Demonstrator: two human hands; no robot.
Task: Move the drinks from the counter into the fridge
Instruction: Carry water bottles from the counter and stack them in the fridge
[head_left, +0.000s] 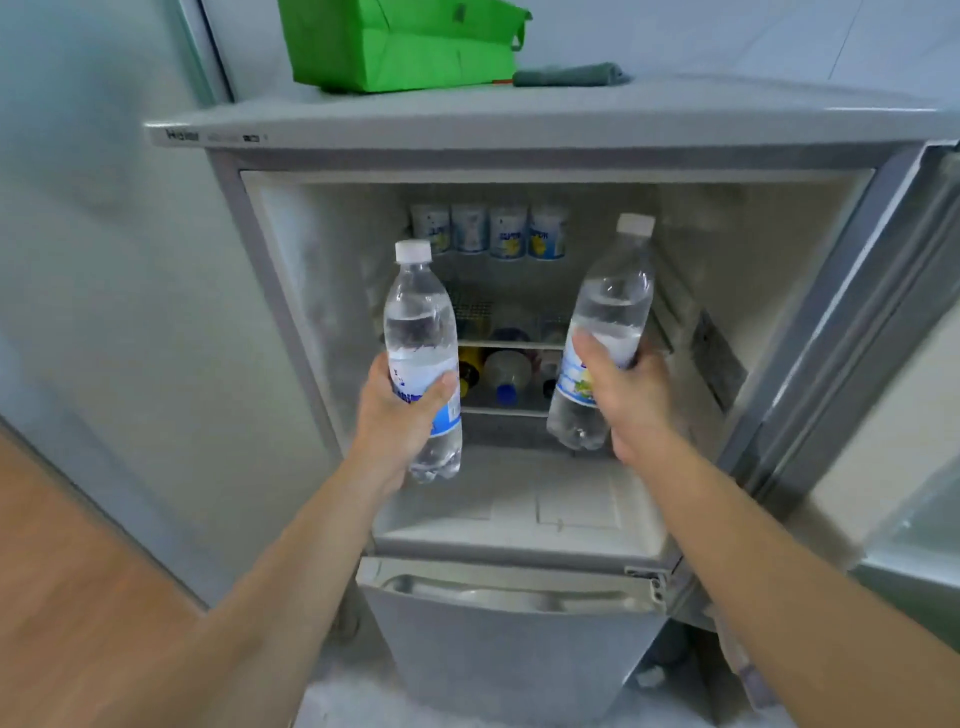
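Fridge (519, 493) stands with its upper door (883, 291) swung open to the right; both bottles are held in the air in front of the open compartment, not yet on any shelf. Risks first. Shelves (511, 344) inside look crowded: a row of cartons (488, 228) at the back up top, lying bottles (506, 374) lower down, so a tall bottle pushed in upright could knock them or fail to fit under a shelf. Both hands are loaded, so neither is free to shift things or steady the door. Right bottle (605, 322) is tilted, top leaning right, toward the side wall; its cap could catch the wall or a shelf edge on the way in. Plastic looks smooth, maybe wet; a slip would drop it onto the compartment floor or lower door (509, 649).

Left hand (400, 410) wraps the left bottle (423, 358) around the label, bottle near upright, thumb across the front, fingers curled behind and mostly hidden. Right hand (628, 389) grips the right bottle at mid-body, thumb on the front, fingers curled round the far side. Both grips look closed firmly.

Green bag (405, 44) and folded cloth (571, 74) sit on top of the fridge, away from the action.
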